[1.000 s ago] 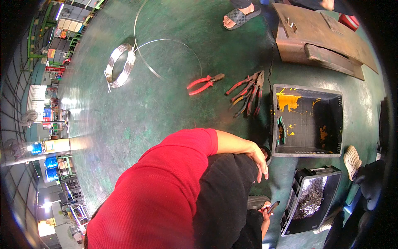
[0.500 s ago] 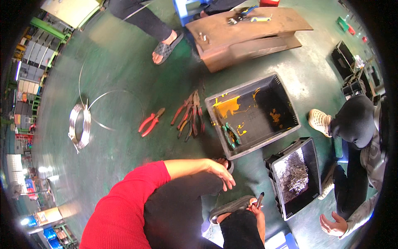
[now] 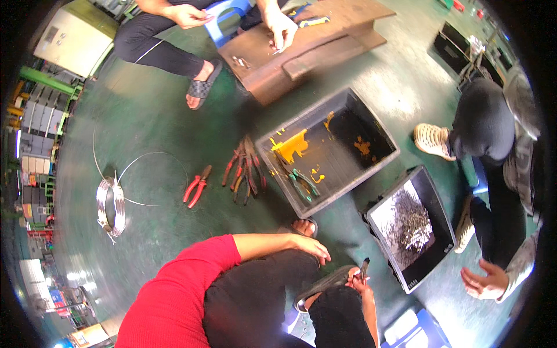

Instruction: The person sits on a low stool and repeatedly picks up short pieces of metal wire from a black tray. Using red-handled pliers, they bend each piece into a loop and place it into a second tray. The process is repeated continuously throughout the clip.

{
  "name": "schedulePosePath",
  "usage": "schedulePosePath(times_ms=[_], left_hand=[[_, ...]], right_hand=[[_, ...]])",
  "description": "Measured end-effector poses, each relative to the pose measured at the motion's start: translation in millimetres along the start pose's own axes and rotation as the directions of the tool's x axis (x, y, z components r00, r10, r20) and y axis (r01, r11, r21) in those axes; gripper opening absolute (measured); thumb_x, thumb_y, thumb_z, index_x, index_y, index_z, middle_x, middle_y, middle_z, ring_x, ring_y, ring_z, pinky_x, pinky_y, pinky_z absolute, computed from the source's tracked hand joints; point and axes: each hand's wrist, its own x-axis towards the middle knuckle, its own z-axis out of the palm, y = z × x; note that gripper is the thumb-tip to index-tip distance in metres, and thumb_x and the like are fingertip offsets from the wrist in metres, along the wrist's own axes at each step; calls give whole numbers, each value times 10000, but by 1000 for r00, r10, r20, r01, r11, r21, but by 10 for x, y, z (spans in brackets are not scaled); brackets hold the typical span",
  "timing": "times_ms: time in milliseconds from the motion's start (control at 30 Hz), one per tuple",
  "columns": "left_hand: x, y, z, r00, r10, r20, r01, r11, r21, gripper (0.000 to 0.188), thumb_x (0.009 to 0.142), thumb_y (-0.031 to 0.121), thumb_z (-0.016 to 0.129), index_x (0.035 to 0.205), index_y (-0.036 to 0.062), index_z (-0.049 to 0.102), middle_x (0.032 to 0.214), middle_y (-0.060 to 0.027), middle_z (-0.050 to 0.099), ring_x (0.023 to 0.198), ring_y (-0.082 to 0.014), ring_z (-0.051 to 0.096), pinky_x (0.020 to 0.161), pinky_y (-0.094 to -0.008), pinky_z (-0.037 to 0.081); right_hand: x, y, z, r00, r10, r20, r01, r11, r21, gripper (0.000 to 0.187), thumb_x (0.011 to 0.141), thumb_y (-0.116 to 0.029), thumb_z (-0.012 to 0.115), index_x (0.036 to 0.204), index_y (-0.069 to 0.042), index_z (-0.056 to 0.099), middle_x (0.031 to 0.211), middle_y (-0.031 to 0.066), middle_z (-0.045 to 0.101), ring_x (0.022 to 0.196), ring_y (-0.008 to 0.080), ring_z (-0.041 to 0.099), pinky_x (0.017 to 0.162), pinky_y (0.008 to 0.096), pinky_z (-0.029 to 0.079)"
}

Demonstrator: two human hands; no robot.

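Observation:
My left hand [image 3: 314, 249], at the end of a red sleeve, rests by my bent knee with its fingers stretched out and holds nothing. In my right hand [image 3: 358, 285], beside the other knee, are dark-tipped pliers [image 3: 364, 267] with the jaws pointing up; the fingers are wrapped round their handles. To the right of them stands a black bin [image 3: 434, 264] with a heap of small metal pieces [image 3: 415, 229]. Ahead, a larger black crate [image 3: 345, 168] stained with yellow holds green-handled pliers [image 3: 304, 184].
On the green floor lie red-handled pliers [image 3: 198, 187], several more pliers [image 3: 245, 169] and a wire coil [image 3: 119, 206]. A co-worker's hand [image 3: 281, 29] is over a rusty steel beam [image 3: 325, 46]. Another person's hand [image 3: 486, 281] is at right, near a blue stool [image 3: 426, 333].
The view has shifted, and the far co-worker's two hands have come into sight near the beam. My left hand has settled flatter by the knee; my right hand still holds the pliers.

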Motion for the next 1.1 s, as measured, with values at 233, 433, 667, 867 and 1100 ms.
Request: schedulePosePath(times_ms=[233,433,667,867,1100], left_hand=[[-216,825,221,987,-71,-144,137,837,529,331,931,282,474,1097,80,678,1039,-78,703,959,-252,646,878,-371,475],[-635,1812,25,959,254,-128,-143,819,556,278,955,257,509,1116,94,666,967,-66,712,827,-150,668,729,-286,513],[-868,1497,-1322,500,273,-821,149,907,393,190,915,165,591,1054,80,690,859,-23,693,804,-90,643,680,-249,499],[-512,1378,-1898,307,462,-832,380,742,552,174,837,186,667,980,107,725,938,-82,716,891,-208,680,798,-313,511],[176,1548,-1716,178,381,-907,520,746,415,220,790,267,714,922,92,729,915,-139,710,885,-290,683,785,-399,518]], right_hand=[[50,27,10,1000,16,-27,-17,999,-51,263,909,-282,606,1033,-50,619,893,66,660,815,159,628,785,281,471],[150,69,-53,993,118,16,-119,992,46,436,866,-292,665,1191,-20,566,1041,76,650,925,216,638,916,360,447],[208,71,-103,985,168,34,-170,983,66,453,856,-273,673,1211,-20,551,1039,85,637,941,197,623,903,341,461],[181,28,-65,992,106,75,-115,984,139,445,842,-261,683,1209,-41,559,1042,73,625,915,195,624,881,336,474],[183,25,-66,987,146,69,-154,981,116,476,833,-277,699,1221,-40,561,1069,83,636,917,186,626,861,333,475]])
